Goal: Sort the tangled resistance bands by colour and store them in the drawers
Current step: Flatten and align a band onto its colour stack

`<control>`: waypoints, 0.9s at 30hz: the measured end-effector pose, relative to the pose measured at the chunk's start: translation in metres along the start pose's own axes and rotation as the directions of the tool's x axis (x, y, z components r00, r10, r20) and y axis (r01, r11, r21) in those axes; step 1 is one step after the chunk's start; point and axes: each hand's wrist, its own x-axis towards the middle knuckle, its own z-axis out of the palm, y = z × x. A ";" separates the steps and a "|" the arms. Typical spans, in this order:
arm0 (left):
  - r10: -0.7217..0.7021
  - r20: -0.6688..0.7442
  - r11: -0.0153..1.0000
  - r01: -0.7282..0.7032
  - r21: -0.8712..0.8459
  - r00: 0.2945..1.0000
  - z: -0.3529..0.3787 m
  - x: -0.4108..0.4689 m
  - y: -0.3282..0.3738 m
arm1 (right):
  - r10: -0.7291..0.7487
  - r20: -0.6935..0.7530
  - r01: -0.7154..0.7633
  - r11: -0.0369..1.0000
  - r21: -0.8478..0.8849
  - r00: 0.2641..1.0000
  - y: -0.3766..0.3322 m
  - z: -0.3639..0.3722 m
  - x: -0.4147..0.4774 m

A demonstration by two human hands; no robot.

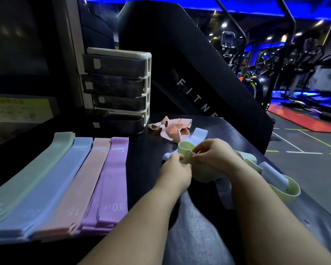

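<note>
sorted bands [71, 180] left, drawers [117, 88] behind, tangle [246, 169] right

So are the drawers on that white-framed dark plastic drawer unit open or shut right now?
Mostly shut: the white-framed dark plastic drawer unit shows its upper drawer fronts roughly in line with the frame, while the bottom drawer sticks out slightly.
</note>
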 end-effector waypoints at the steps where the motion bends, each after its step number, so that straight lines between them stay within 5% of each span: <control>1: 0.005 0.000 1.000 -0.005 -0.025 1.000 -0.001 -0.001 0.000 | -0.015 0.004 0.015 1.000 0.019 1.000 -0.001 0.000 0.000; 10: -0.021 -0.074 0.882 -0.016 -0.470 0.997 -0.011 -0.003 -0.002 | -0.152 0.010 0.139 0.932 0.336 0.988 -0.017 0.000 -0.020; 19: -0.015 -0.142 0.849 -0.062 -0.525 0.990 -0.012 -0.001 -0.009 | -0.278 -0.031 0.270 0.895 0.354 0.960 -0.022 0.004 -0.023; 27: -0.040 -0.188 0.758 -0.092 -0.646 0.981 -0.013 -0.001 -0.007 | -0.217 -0.026 0.200 0.842 0.502 0.976 -0.028 -0.001 -0.029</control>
